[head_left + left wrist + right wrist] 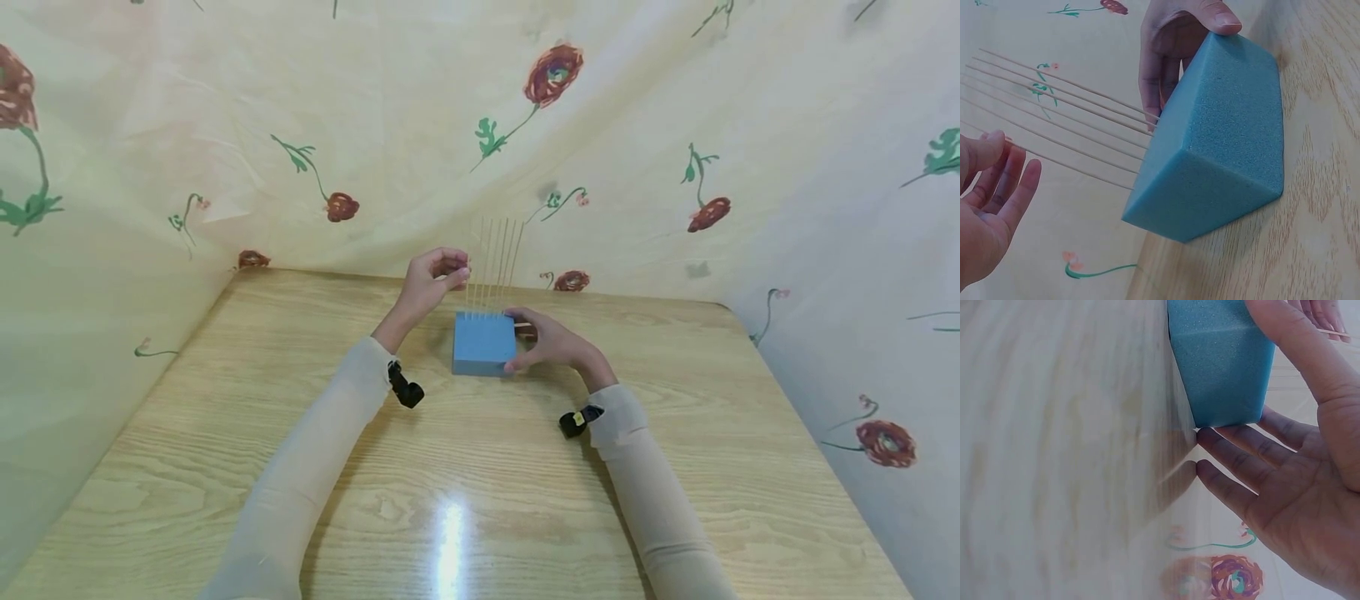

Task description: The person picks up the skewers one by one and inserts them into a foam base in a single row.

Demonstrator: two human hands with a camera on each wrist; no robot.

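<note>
A blue foam block [484,342] lies on the table in the head view. Several thin wooden skewers [498,267] stand in a row along its far side. My left hand [437,277] pinches the leftmost skewer [1072,165] between thumb and fingers, well above the foam; its lower end meets the block in the left wrist view. My right hand [551,340] grips the block's right side, thumb at the near corner and fingers round the back. In the right wrist view, the lower fingers [1229,487] of that hand reach down to the tabletop.
The wood-grain table [510,500] runs back to a flowered cloth [420,100], which hangs behind it and along both sides. Each wrist wears a small black camera, one on the left sleeve [330,467] and one on the right sleeve [660,500].
</note>
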